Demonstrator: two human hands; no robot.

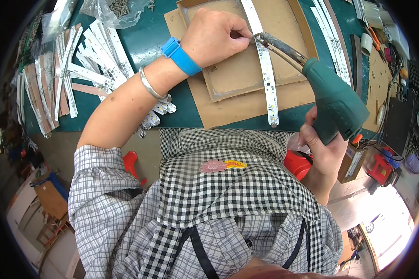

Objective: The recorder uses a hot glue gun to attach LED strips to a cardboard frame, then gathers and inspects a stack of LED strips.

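Note:
A white LED strip board (269,83) lies lengthwise across a shallow cardboard tray (205,93), its near end over the table edge side. My right hand (325,151) is wrapped round the handle of a green soldering gun (338,100). The gun's dark metal tip reaches left to the strip, apparently touching it near the upper part. Close by that tip, my left hand (219,39) is closed in a pinch at the strip's left edge. Whatever sits between its fingertips is too small to make out. A blue strap (184,58) circles the left wrist.
Piles of similar strip boards (100,51) cover the table's left side, with a clear plastic bag (118,9) of small metal parts behind. More strips (333,39) lie right of the tray. Tape rolls, cables and tools crowd the far right. A red stool (298,163) shows below.

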